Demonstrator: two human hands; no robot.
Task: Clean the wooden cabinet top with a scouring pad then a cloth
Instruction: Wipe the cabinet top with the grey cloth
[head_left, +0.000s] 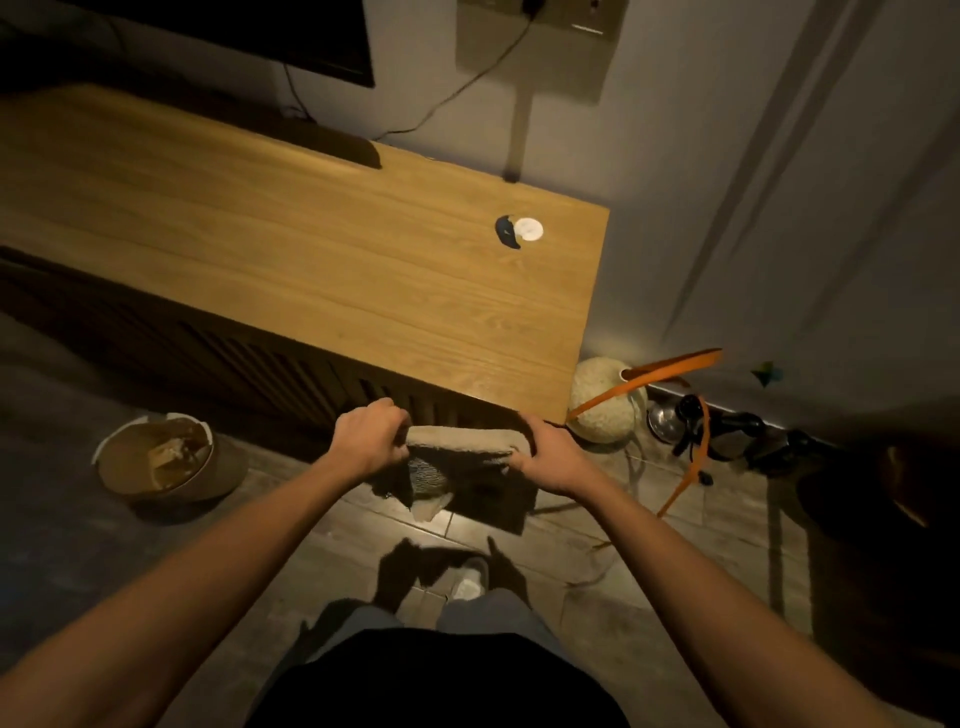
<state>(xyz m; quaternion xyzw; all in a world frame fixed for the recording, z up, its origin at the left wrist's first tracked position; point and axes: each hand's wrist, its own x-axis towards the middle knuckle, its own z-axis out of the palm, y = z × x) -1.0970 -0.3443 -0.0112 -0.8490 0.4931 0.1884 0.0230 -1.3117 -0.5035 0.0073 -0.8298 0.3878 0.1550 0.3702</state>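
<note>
Wooden cabinet top (322, 249), cloth (457, 441) in both hands

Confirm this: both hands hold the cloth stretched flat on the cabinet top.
Not quite. In the head view both hands, left and right, do hold the cloth, but in the air in front of the cabinet top, not on it.

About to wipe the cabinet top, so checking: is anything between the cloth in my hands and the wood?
Nothing visible blocks the way. Both hands, left and right, hold the cloth just off the cabinet top's front edge. On the wood, only a small white disc lies near the far right end.
</note>
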